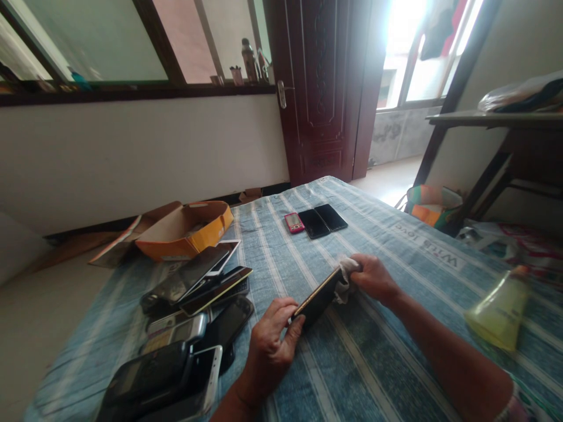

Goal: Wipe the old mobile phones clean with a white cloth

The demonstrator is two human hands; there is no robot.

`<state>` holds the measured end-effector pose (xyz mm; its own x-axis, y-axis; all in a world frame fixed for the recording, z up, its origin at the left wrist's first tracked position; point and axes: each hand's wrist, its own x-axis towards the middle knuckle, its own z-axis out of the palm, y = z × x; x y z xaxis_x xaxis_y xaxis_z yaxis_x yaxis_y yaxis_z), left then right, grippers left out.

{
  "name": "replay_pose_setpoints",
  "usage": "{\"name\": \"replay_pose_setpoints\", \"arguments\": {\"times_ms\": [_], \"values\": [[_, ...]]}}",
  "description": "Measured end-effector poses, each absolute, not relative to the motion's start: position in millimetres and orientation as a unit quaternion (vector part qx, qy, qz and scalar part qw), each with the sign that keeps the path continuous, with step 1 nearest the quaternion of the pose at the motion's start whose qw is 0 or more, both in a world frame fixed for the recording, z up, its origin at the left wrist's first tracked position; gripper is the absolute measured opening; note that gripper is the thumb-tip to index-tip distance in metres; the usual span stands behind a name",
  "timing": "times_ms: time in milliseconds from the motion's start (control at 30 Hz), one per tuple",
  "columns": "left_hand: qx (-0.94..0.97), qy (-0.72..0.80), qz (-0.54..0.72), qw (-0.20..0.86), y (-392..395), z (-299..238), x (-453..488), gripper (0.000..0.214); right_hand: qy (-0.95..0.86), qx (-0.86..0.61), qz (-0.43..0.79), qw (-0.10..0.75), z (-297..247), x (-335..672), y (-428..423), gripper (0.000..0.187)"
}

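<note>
My left hand [275, 334] grips the lower end of a dark smartphone [319, 299] with a gold-coloured edge, tilted above the bed. At the phone's far end, my right hand [373, 275] pinches a whitish cloth [346, 275] against its top edge. Beyond the hands, a pink phone [294, 223] lies beside two black phones [323, 220] on the striped bedspread. Left of my left hand is a heap of several old phones, among them a silver phone [193, 329], a black phone [152, 369] and a white-edged phone [215, 375].
An open orange cardboard box [193, 240] sits at the bed's left edge. A bottle of yellow liquid [501, 310] is on the right. Farther back are a dark red door [323, 88], a window ledge with a flask [249, 61], and a table [505, 120].
</note>
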<state>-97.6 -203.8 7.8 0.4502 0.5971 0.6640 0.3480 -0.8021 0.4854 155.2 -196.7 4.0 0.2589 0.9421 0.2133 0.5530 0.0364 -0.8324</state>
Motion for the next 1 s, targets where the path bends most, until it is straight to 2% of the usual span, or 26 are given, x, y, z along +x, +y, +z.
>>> {"name": "replay_pose_setpoints", "arguments": {"times_ms": [167, 333, 567, 800, 1000], "values": [[0.838, 0.287, 0.441, 0.145, -204.1, 6.9, -97.9, 0.01, -0.543, -0.604, 0.34, 0.474, 8.4, 155.7, -199.2, 0.005], [0.838, 0.281, 0.443, 0.146, -204.0, 6.8, -98.1, 0.009, -0.517, -0.523, 0.444, 0.512, 5.4, 157.4, -199.0, 0.014], [0.836, 0.287, 0.444, 0.149, -205.1, 9.0, -97.1, 0.01, -0.53, -0.483, 0.445, 0.537, -6.4, 157.7, -192.9, 0.032], [0.834, 0.294, 0.441, 0.155, -203.5, 7.9, -98.2, 0.011, -0.537, -0.49, 0.48, 0.491, -6.0, 161.3, -191.6, 0.023], [0.826, 0.293, 0.449, 0.174, -201.7, 7.1, -99.2, 0.012, -0.512, -0.459, 0.499, 0.528, 3.0, 162.7, -196.3, 0.023]]}}
